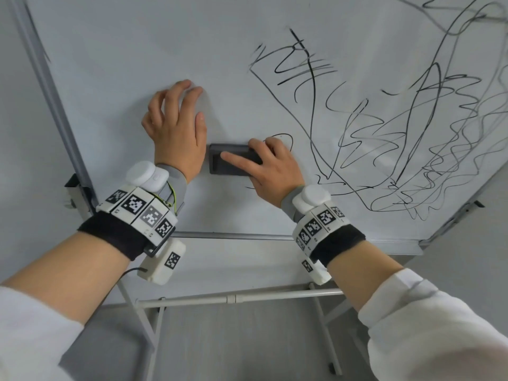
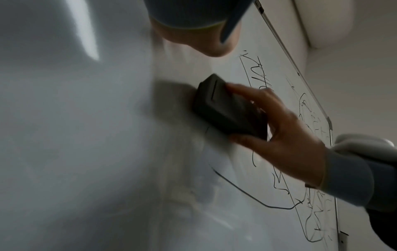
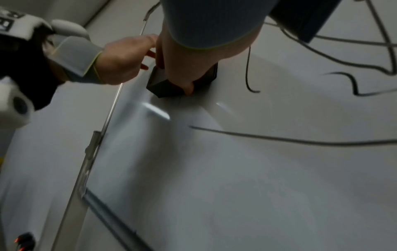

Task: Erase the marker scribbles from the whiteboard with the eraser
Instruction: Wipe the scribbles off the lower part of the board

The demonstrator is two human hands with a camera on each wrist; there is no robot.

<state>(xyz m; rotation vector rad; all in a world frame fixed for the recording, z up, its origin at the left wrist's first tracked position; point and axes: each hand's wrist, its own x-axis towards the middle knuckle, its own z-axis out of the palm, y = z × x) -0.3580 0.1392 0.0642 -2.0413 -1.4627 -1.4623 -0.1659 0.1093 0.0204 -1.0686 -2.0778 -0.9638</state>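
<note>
i see white sleeves (image 1: 428, 325) pushed up both forearms. each wrist carries a black band (image 1: 110, 232), a white ring of square black-and-white tags (image 1: 137, 207), a rounded white pod (image 1: 147, 173), grey cuff (image 1: 178, 177). thin yellow-green wire (image 1: 173, 193) on left.

A plain pale grey wall (image 1: 16, 111) stands behind and to the left. Below, a grey floor (image 1: 247, 345) spreads out, crossed by the light grey metal tube legs and crossbar of a stand (image 1: 242, 297). The light is soft and even.
</note>
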